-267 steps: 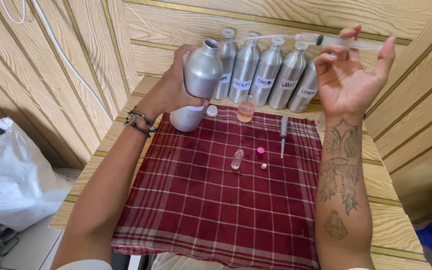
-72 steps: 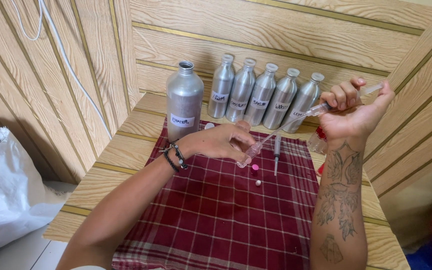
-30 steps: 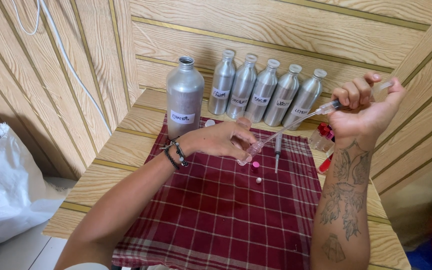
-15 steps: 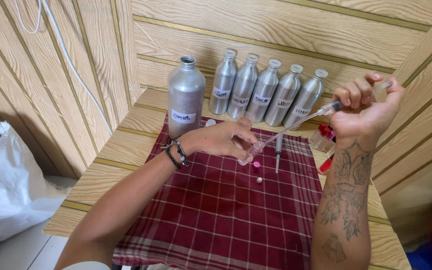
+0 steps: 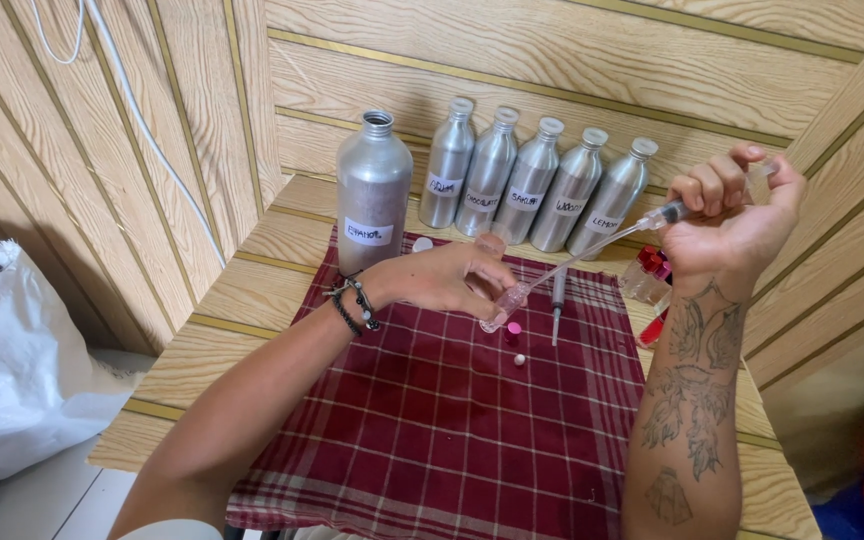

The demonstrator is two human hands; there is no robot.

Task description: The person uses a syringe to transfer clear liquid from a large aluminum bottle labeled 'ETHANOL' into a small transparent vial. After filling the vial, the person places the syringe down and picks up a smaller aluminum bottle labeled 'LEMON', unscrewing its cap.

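Currently both hands are up over the far end of the red plaid cloth [image 5: 452, 420], which I'll use as the reference. Left hand [image 5: 442, 278] is closed on a small clear vial [image 5: 508, 303], pinched between thumb and fingers, tilted, mouth pointing up and right, held just above the cloth's far edge. Right hand [image 5: 737, 215] is clamped around a syringe [image 5: 682, 208] past the cloth's far right corner, thumb on the plunger end, barrel angled down and left. Its long thin needle [image 5: 592, 250] runs toward the vial mouth; cannot tell whether the tip is inside or only at the rim. On the cloth, just below the vial: a small pink cap [image 5: 513, 328] and a tiny white ball [image 5: 519, 360], near each other but apart. A second syringe [image 5: 557, 300] lies on the cloth just right of them, roughly lengthwise. Beyond the cloth's far left corner stands a large open aluminium bottle [image 5: 373, 190]; beyond the far edge, five smaller capped aluminium bottles [image 5: 537, 185] lean in a row against the wooden wall. Red-and-clear small items [image 5: 647, 275] sit just off the cloth's right edge, partly hidden by the right forearm. White plastic bag [image 5: 12, 370] sits well left of the cloth, below table level.
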